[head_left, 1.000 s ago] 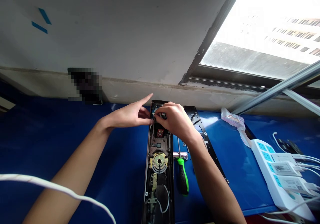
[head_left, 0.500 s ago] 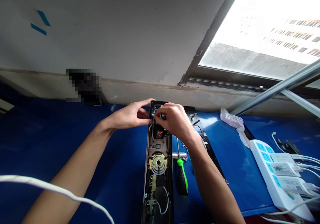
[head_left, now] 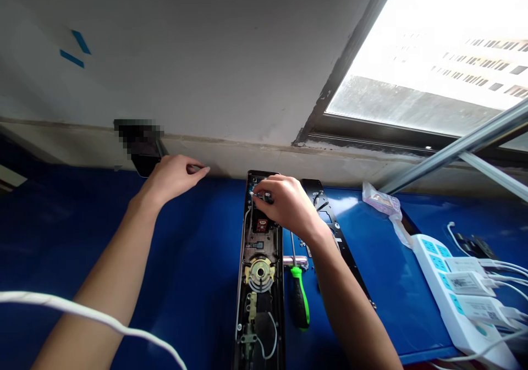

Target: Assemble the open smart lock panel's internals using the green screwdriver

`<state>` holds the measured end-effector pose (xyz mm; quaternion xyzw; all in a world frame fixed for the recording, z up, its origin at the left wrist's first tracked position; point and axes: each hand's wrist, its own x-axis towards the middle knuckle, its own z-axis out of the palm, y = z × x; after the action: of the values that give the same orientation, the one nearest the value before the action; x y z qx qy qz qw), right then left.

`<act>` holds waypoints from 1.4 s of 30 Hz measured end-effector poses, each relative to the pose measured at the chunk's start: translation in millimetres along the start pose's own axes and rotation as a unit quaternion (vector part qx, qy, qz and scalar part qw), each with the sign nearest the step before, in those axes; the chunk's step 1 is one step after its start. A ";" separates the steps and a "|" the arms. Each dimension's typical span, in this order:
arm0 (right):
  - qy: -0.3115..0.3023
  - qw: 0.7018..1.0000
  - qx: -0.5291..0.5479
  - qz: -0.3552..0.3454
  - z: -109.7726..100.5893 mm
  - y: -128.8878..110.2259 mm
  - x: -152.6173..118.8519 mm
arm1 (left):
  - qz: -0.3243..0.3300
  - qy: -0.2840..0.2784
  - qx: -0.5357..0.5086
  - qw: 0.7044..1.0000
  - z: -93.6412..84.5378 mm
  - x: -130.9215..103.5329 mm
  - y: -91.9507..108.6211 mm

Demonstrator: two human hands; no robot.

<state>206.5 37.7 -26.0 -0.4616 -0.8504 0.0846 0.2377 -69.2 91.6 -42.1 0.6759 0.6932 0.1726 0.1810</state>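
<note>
A long black device housing (head_left: pixel 260 304) lies open on the blue table, with a round metal part, white wires and a small red board showing inside. My right hand (head_left: pixel 282 199) is over its far end, thumb and fingertips pinched at the wiring near a small circuit board; what they grip is too small to name. Off to the left, beside the black phone-like object (head_left: pixel 146 161) at the wall, is my left hand (head_left: pixel 177 175). Its thumb and fingers are brought near each other, and whether anything is between them cannot be made out.
A green-and-black screwdriver (head_left: pixel 300 298) lies right of the housing, near a black perforated plate (head_left: pixel 350 254) and small screws. Further right are a white power strip (head_left: pixel 437 282) with chargers and a plastic packet (head_left: pixel 381 202). A white cable (head_left: pixel 103 318) crosses at lower left.
My left hand has left the housing's far end and moved left towards the wall and the black object. My right hand stays at the wiring. The view has shifted slightly.
</note>
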 end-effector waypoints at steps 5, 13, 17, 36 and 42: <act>-0.005 1.000 0.002 0.000 0.1 0.6 1.6 | -0.062 0.007 0.031 0.998 12.2 21.0 -33.4; -0.009 1.000 0.005 0.003 -0.9 0.7 1.4 | 0.027 0.087 0.075 0.993 6.9 7.6 -6.9; -0.010 1.000 0.005 0.001 -2.0 -0.8 0.3 | 0.055 0.084 0.046 0.994 4.9 -3.4 16.2; -0.013 1.000 0.003 -0.002 -3.4 -2.5 -1.8 | 0.019 0.095 0.076 0.992 2.2 7.7 -4.2; -0.020 1.000 0.010 0.003 -7.2 -5.6 -3.1 | 0.094 0.138 0.093 0.981 -1.0 -4.4 14.5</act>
<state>207.3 31.5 -18.7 -0.4597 -0.8529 0.1026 0.2253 -56.9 87.5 -34.1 0.7216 0.6579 0.2155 0.0025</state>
